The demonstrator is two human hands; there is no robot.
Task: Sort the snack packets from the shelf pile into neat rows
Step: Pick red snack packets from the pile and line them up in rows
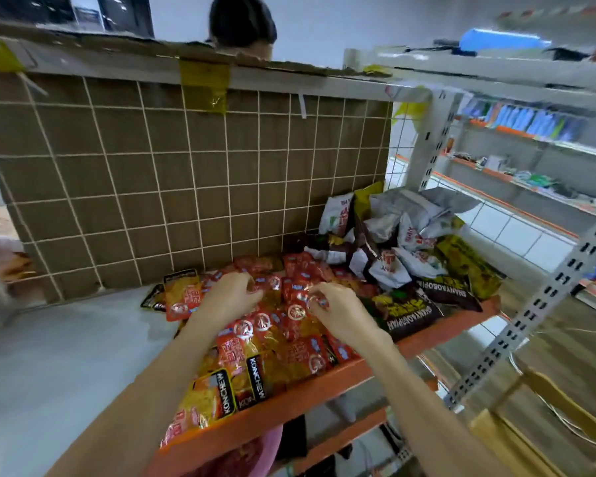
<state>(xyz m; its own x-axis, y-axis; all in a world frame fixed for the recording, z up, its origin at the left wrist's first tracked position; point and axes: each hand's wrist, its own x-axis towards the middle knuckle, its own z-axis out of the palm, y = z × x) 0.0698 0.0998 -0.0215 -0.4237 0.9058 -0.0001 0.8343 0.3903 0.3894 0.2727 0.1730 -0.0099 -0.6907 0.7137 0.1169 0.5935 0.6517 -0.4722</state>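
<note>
Best done one packet at a time: left hand [229, 297] and right hand [338, 311] both pinched red Konchew packets [272, 339], far of the shelf's orange edge [324, 383].

**A:** so what's the person wearing? any sleeves?

**B:** nope. left hand [229, 296] and right hand [341, 313] are both bare, forearms uncovered down to the bottom of the frame. no rings, watch or gloves visible.

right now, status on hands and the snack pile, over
Left hand and right hand both curled on the red packets. Packets not yet in rows. White and dark bags heaped at right, apart from the hands.
</note>
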